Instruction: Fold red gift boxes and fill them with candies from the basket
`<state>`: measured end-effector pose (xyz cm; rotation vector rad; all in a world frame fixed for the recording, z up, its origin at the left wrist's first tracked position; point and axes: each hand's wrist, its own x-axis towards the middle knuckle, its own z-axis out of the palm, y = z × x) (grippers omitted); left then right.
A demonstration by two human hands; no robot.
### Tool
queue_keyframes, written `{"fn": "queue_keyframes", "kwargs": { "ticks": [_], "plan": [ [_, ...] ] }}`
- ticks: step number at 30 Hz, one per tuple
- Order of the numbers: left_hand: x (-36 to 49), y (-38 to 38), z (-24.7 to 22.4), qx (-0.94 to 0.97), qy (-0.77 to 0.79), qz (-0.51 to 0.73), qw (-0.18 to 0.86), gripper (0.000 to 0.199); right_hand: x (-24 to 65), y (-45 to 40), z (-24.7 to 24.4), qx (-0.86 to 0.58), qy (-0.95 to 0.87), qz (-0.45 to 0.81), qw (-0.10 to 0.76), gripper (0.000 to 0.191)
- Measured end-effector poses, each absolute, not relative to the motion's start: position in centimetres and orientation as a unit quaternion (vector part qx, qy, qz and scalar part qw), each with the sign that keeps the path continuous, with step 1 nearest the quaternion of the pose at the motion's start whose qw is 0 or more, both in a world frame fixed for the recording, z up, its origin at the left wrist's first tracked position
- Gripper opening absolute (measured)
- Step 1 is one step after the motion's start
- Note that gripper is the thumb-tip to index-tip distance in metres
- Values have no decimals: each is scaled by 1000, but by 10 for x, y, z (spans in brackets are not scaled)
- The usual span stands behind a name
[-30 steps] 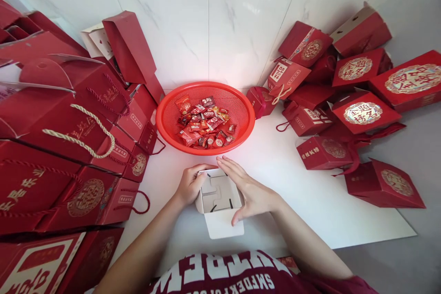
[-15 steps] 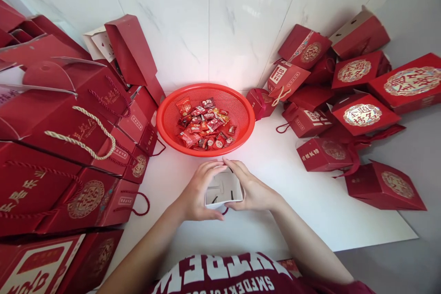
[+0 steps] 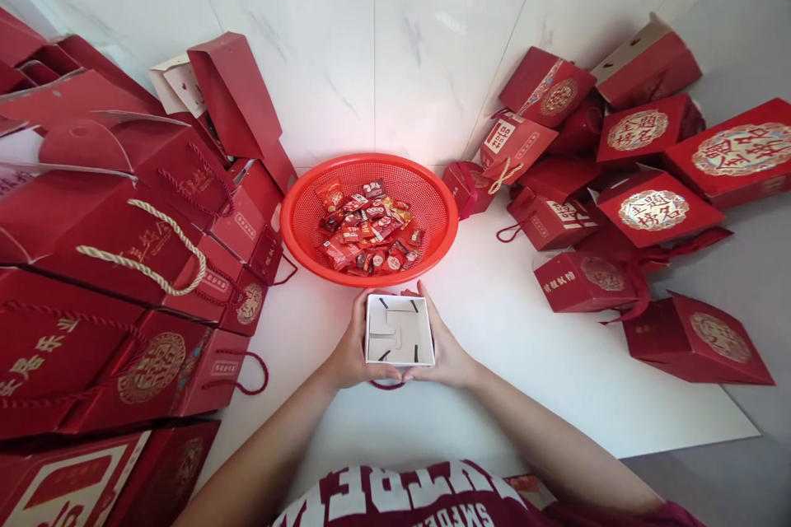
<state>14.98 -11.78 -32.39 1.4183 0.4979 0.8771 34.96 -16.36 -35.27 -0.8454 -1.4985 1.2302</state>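
An open-topped small box (image 3: 400, 331) with a white inside faces the camera; folded flaps and dark cord ends show within it, and no sweets lie inside. Around its left side my left hand (image 3: 351, 350) is wrapped, thumb along the near edge. My right hand (image 3: 450, 354) clasps the right side in the same way. A dark red cord loop hangs below the near edge. Just beyond the box sits a red plastic basket (image 3: 290, 243) holding a pile of wrapped sweets (image 3: 371, 230).
Red gift boxes with rope handles (image 3: 142, 239) are stacked at the left. More red boxes (image 3: 652, 210) are piled at the right, some with ribbons. A tiled wall (image 3: 334, 41) rises behind the white table (image 3: 556, 379).
The box's opening now shows more fully and squarely between my hands. My fingers have moved from its rim down around its sides, and more of the cord loop shows.
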Motion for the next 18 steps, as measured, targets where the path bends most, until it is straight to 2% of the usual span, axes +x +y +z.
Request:
{"fn": "queue_keyframes", "kwargs": {
  "ticks": [7,12,18],
  "plan": [
    [145,-118,-319,689,230,361,585,120,359,-166,-343,-378,-628,480,481,139],
    [146,-116,-322,680,229,345,605,105,357,-166,-336,-355,-599,536,476,107],
    [150,-112,-327,682,230,345,603,98,358,-162,-337,-355,-590,550,473,108]
  ]
}}
